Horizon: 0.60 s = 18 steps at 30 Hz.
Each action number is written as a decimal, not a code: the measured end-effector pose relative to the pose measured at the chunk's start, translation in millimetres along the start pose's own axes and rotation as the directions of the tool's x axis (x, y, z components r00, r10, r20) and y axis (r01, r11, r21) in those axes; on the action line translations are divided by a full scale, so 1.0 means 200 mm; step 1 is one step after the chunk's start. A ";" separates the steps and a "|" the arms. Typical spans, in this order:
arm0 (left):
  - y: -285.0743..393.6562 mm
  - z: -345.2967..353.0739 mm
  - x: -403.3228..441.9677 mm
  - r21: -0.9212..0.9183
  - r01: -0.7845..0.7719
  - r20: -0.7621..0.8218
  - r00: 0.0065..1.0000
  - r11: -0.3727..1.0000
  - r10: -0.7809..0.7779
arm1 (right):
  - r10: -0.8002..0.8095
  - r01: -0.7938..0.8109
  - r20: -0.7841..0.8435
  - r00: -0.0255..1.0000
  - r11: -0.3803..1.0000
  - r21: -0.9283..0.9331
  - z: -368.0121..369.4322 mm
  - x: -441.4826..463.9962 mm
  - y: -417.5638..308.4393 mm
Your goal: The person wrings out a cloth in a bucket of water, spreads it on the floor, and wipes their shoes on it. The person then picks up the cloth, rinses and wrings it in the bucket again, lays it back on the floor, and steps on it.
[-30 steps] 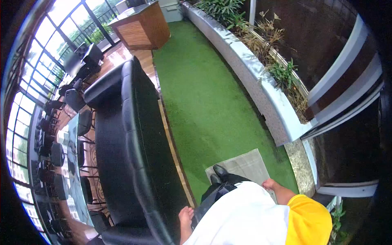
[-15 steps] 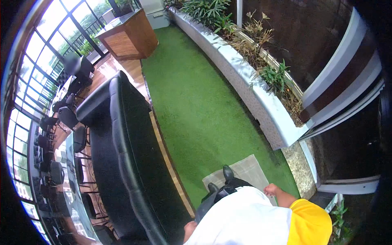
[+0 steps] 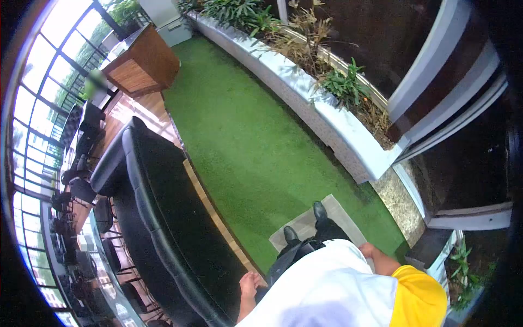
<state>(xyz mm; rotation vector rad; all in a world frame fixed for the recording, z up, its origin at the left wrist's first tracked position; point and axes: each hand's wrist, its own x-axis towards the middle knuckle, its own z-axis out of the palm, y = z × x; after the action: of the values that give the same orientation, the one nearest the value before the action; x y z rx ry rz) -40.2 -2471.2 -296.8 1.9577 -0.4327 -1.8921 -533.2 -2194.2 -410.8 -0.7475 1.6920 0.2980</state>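
My left hand is low in the view, beside the dark trousers and near the back of the black sofa. Its fingers are loosely bent and slightly apart, with nothing in them. Against the right side of the white shirt is my right hand, its fingers curled in and partly hidden; no object shows in it. Both dark shoes, the right one further forward, stand on a grey-beige mat lying on the green carpet.
A white-topped planter wall with plants curves along the right, ending near a white-framed opening. Past the sofa stands a wooden counter. Dark chairs, a glass-topped table and tall windows line the left.
The view has turned, so the counter and planter sit further left. The shoes have moved apart on the mat. My left hand shows more fully than half a second ago.
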 end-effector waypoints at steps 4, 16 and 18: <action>0.00 0.20 -0.12 0.107 0.032 -0.050 0.998 0.994 -0.026 | -0.105 0.102 -0.112 0.988 0.994 -0.037 -0.11 0.12 0.14; 0.07 0.54 0.10 0.669 -0.348 0.413 0.909 0.657 0.060 | 0.144 0.038 -0.252 0.957 0.800 0.599 -0.09 -0.23 0.35; 0.17 0.67 0.07 0.632 -0.260 0.411 0.911 0.730 -0.031 | 0.033 0.070 -0.227 0.973 0.900 0.430 0.01 -0.29 0.38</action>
<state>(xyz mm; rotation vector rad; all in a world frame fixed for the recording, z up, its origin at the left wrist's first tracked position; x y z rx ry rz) -171.4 -2514.7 -295.2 1.8283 -1.5296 -2.2472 -573.6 -2116.2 -370.7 -0.4715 1.8789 -0.1911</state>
